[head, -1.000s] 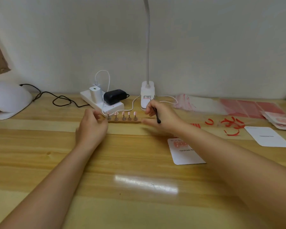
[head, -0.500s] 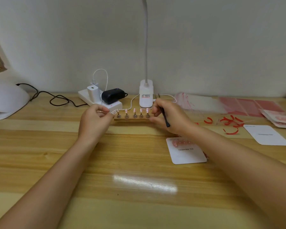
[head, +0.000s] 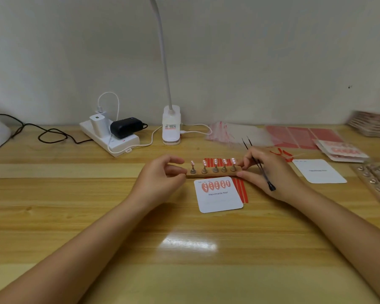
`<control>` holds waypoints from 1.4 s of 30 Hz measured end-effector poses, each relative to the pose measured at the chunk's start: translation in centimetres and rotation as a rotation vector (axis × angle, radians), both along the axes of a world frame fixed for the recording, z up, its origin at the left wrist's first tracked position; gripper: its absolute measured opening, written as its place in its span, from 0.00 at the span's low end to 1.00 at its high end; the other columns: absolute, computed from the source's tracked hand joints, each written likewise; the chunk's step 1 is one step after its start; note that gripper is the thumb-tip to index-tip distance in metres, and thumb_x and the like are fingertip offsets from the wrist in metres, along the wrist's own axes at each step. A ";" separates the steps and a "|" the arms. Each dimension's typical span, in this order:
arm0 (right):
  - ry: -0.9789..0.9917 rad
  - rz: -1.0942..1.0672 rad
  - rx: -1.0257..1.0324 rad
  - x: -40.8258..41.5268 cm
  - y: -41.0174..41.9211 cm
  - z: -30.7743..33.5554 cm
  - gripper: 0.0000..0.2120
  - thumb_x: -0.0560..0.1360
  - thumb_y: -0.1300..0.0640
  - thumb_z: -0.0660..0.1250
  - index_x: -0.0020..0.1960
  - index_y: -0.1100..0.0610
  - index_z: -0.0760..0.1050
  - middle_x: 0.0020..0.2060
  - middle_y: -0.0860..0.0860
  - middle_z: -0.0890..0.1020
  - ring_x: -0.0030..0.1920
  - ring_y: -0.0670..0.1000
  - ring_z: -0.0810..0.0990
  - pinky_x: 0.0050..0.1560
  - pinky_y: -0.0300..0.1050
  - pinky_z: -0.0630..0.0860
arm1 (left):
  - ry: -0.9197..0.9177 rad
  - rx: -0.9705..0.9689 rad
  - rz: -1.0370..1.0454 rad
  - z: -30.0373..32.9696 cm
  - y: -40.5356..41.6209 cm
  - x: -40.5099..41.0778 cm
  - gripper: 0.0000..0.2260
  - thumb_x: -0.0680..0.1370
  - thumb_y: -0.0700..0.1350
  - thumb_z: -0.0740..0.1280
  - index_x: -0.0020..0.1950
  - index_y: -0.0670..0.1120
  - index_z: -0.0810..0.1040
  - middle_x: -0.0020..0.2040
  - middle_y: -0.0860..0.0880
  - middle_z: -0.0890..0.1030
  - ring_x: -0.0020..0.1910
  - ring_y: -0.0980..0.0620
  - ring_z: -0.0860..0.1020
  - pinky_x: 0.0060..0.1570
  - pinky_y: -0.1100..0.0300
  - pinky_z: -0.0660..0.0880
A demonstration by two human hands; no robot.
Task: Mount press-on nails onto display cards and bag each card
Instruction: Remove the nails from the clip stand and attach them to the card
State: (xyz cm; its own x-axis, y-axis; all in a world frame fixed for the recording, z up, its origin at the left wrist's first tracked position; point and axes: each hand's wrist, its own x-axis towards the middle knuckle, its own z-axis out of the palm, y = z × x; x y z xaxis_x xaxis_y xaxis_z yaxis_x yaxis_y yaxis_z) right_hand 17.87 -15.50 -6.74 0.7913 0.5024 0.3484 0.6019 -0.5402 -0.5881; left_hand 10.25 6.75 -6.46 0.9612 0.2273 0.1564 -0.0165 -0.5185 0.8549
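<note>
Stand: wooden stand (head: pixel 211 173) with five nails, on table (head: pixel 97 216), behind card (head: pixel 218 195).
Left hand (head: pixel 160 181): pinching stand's left end.
Right hand (head: pixel 270 172): pinching right end, tweezers (head: pixel 259 164) tucked in fingers.

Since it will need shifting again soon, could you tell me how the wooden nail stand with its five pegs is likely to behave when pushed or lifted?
The wooden stand is a narrow bar, probably stiff and light; the left hand and right hand grip its ends. The five nails sit high on thin pegs, so a tilt or knock might dislodge them. On the glossy table it should slide easily.
</note>
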 end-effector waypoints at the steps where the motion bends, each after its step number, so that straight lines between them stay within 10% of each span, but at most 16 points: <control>1: -0.003 -0.003 -0.019 0.1 -0.2 -0.1 0.14 0.71 0.59 0.71 0.37 0.48 0.66 0.41 0.49 0.79 0.48 0.52 0.78 0.49 0.44 0.73 | 0.014 0.011 -0.010 0.0 -0.1 0.1 0.11 0.74 0.39 0.67 0.50 0.55 0.74 0.41 0.60 0.81 0.43 0.66 0.77 0.34 0.76 0.69; 6: 0.005 0.020 -0.058 0.4 -0.8 0.0 0.10 0.71 0.57 0.70 0.43 0.47 0.70 0.44 0.43 0.77 0.48 0.43 0.75 0.44 0.25 0.68 | 0.056 0.063 -0.043 0.2 0.0 1.0 0.12 0.73 0.43 0.70 0.53 0.53 0.73 0.42 0.56 0.80 0.42 0.62 0.76 0.35 0.76 0.69; 12: -0.153 -0.063 -0.440 0.7 -2.2 0.0 0.23 0.74 0.64 0.62 0.66 0.47 0.67 0.54 0.42 0.75 0.63 0.51 0.69 0.65 0.48 0.62 | 0.103 0.166 -0.017 0.1 -0.7 2.0 0.05 0.73 0.50 0.71 0.46 0.55 0.77 0.41 0.58 0.76 0.40 0.61 0.73 0.39 0.65 0.70; 21: -0.230 -0.069 -0.785 1.0 -1.5 0.0 0.33 0.76 0.62 0.59 0.75 0.46 0.49 0.73 0.49 0.60 0.71 0.53 0.58 0.69 0.47 0.50 | 0.029 0.126 0.044 -0.5 -1.5 2.3 0.06 0.71 0.49 0.72 0.37 0.57 0.77 0.35 0.61 0.76 0.37 0.59 0.72 0.52 0.53 0.73; 29: -0.275 -0.046 -0.720 0.9 -0.8 0.9 0.26 0.76 0.62 0.58 0.71 0.44 0.60 0.59 0.47 0.75 0.58 0.50 0.73 0.54 0.44 0.68 | 0.002 0.056 0.071 -1.0 -1.4 2.5 0.02 0.70 0.49 0.73 0.41 0.54 0.82 0.38 0.63 0.77 0.44 0.60 0.76 0.58 0.49 0.73; 35: -0.425 -0.083 -0.158 -0.4 3.0 3.2 0.15 0.77 0.59 0.61 0.63 0.53 0.74 0.56 0.49 0.79 0.56 0.49 0.75 0.54 0.41 0.67 | -0.018 0.050 0.069 -1.3 -1.3 2.6 0.03 0.70 0.49 0.73 0.43 0.53 0.83 0.37 0.62 0.78 0.45 0.60 0.76 0.59 0.49 0.72; 42: -0.383 0.127 -0.366 0.1 7.1 3.5 0.11 0.72 0.47 0.68 0.52 0.49 0.81 0.50 0.43 0.78 0.53 0.46 0.73 0.51 0.40 0.63 | -0.044 0.077 0.039 -1.2 -1.2 2.3 0.03 0.73 0.49 0.71 0.43 0.53 0.84 0.36 0.59 0.80 0.46 0.54 0.80 0.61 0.44 0.69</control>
State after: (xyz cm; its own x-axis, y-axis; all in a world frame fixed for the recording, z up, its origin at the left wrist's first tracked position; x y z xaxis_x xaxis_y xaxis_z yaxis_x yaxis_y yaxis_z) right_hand 17.97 -8.43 -3.27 0.5669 0.7287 0.3842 0.8103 -0.5773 -0.1006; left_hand 12.58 5.54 -7.67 0.9436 0.2505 0.2166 -0.0313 -0.5836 0.8114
